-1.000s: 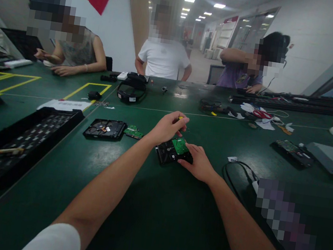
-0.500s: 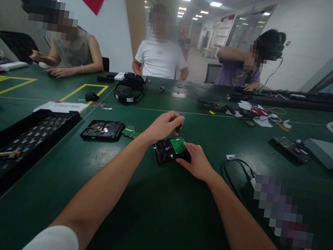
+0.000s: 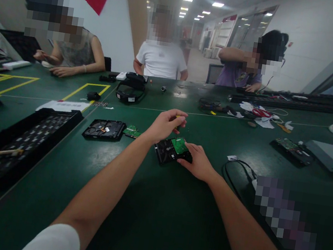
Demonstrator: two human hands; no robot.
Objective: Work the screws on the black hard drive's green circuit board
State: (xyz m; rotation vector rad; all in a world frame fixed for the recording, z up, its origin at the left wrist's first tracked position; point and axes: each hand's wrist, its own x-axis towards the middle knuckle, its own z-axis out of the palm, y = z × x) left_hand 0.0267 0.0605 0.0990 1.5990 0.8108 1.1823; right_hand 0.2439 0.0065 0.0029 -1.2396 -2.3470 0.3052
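A black hard drive (image 3: 166,151) with a green circuit board (image 3: 179,145) on its upper side lies on the table in front of me. My right hand (image 3: 196,159) grips its right edge, thumb at the near side and fingers over the far corner. Above the board, the fingers of my left hand (image 3: 168,126) are closed around a screwdriver (image 3: 177,136). Its thin shaft points down at the board, while most of its handle is hidden by the hand. Whether the tip sits in a screw is too small to tell.
Left of the drive lie a loose green board (image 3: 132,131) and another hard drive (image 3: 104,129). A long black tray (image 3: 23,141) stands further left. On the right are a cable (image 3: 231,168), a third drive (image 3: 290,151) and a grey box (image 3: 326,155). Several people sit opposite.
My left fingers have shifted and turned around the screwdriver handle above the board. My right hand stays on the hard drive. The whole view has moved slightly.
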